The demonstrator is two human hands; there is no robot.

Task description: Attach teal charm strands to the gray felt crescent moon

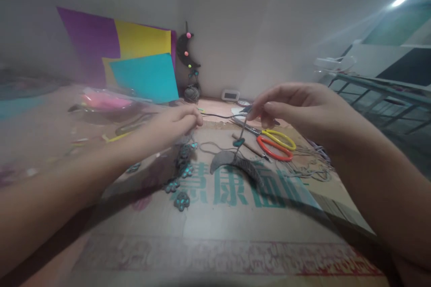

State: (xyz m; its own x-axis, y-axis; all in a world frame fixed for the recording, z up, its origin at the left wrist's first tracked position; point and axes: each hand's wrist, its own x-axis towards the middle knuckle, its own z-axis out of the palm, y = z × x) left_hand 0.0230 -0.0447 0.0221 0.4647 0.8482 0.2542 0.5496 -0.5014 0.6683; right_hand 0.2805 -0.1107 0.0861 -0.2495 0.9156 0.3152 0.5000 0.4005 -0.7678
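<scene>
Head view is showing you pinching a thin dark cord [220, 116] between both hands: your left hand [180, 121] is closing its fingertips on the cord's left end, and your right hand [296, 110] is nipping the other end between thumb and forefinger, the other fingers curling loosely. The cord's long axis is running nearly level, left to right, above the cardboard sheet [215, 228]. From your right fingertips a strand is hanging down through a teal bead [239, 142] to a grey crescent [232, 161] lying on the cardboard, so the crescent is sitting below and slightly left of your right hand, the nearer one. Scissors [274, 143] with yellow and red handles are lying just beside it on the right. Large teal Chinese characters [235, 190] are showing on the cardboard; the middle one is looking like 康, the others being partly covered.
</scene>
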